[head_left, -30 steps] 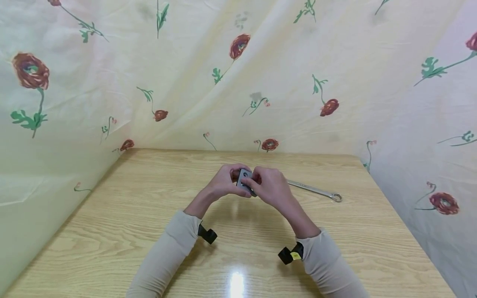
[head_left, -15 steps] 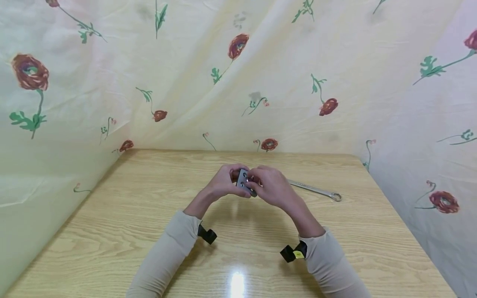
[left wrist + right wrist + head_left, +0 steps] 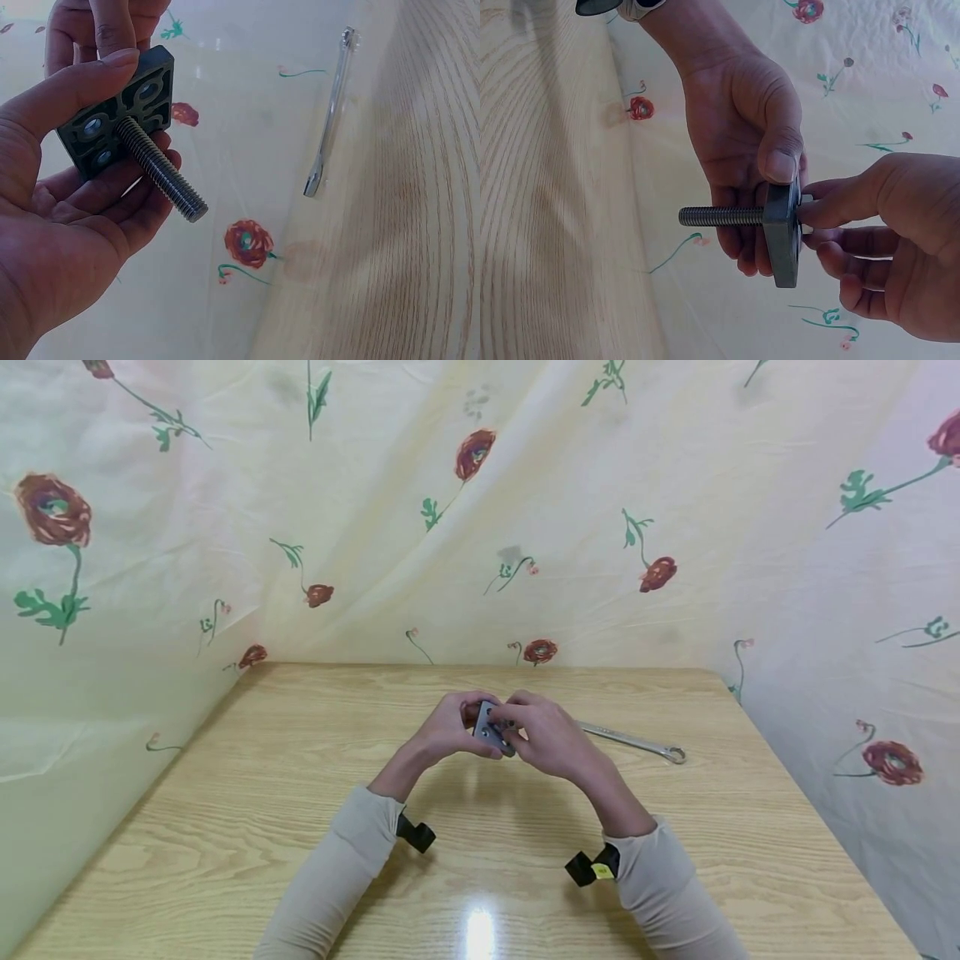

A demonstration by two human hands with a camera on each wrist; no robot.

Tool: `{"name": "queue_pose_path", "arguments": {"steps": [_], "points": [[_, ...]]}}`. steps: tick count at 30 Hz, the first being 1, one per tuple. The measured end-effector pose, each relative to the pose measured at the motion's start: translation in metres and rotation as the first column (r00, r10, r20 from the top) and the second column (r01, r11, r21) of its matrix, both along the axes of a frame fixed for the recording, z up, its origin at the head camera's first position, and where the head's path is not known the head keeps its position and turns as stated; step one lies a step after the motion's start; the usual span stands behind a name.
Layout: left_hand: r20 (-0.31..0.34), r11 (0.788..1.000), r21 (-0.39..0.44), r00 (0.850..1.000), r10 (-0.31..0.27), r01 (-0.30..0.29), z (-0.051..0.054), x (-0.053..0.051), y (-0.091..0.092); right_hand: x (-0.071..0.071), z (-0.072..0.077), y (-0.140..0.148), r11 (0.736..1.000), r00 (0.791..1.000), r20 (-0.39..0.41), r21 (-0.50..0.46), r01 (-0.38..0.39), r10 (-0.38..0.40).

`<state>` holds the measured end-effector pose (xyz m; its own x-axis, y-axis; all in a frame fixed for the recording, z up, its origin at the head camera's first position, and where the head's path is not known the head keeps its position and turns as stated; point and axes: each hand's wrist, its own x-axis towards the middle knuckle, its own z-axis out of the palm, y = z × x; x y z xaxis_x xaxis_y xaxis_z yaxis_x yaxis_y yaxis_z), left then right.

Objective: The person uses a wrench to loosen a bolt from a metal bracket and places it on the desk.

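Note:
My left hand grips a dark grey square plate by its edges, thumb on one side and fingers on the other. A threaded bolt runs through the plate's middle, and its shank sticks out of the ribbed back in the left wrist view. Several holes show around it. On the opposite face, my right hand pinches the bolt's head between thumb and index finger, its other fingers curled loosely. The fingertips largely cover that head. Both hands hold the pieces above the table.
A combination wrench lies on the wooden table behind and right of my right hand. Floral cloth hangs along the back and both sides of the table.
My right fingers have shifted around the bolt head, the thumb coming off the plate's face and the wrist turning slightly. My left hand and the plate stay nearly still.

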<state>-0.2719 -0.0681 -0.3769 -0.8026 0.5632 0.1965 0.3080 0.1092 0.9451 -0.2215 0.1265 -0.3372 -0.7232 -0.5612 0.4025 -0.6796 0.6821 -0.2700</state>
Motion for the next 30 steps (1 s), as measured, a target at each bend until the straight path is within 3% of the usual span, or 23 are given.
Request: {"name": "queue_pose_path", "arguments": {"steps": [10,18,23,27,30], "points": [[0.016,1.000,-0.009,1.000,-0.002,0.002,-0.004,-0.001,0.001,0.000,-0.001,-0.001,1.000,0.999,0.020,-0.007,-0.031,0.031],[0.023,1.000,-0.008,1.000,-0.001,0.001,-0.002,0.000,0.001,0.000,0.002,0.003,0.998,0.996,0.081,-0.056,-0.040,0.045],[0.021,0.999,-0.033,1.000,0.015,-0.015,0.000,0.001,0.000,0.000,0.006,0.006,0.991,0.987,0.143,-0.097,0.090,-0.075],[0.013,0.999,-0.042,1.000,0.020,-0.019,0.000,0.001,0.000,-0.001,0.009,0.006,0.968,0.953,0.224,-0.099,0.229,-0.202],[0.006,0.999,-0.032,1.000,0.014,-0.013,0.000,0.001,0.000,-0.002,0.007,0.005,0.955,0.929,0.264,-0.072,0.287,-0.259]]}}
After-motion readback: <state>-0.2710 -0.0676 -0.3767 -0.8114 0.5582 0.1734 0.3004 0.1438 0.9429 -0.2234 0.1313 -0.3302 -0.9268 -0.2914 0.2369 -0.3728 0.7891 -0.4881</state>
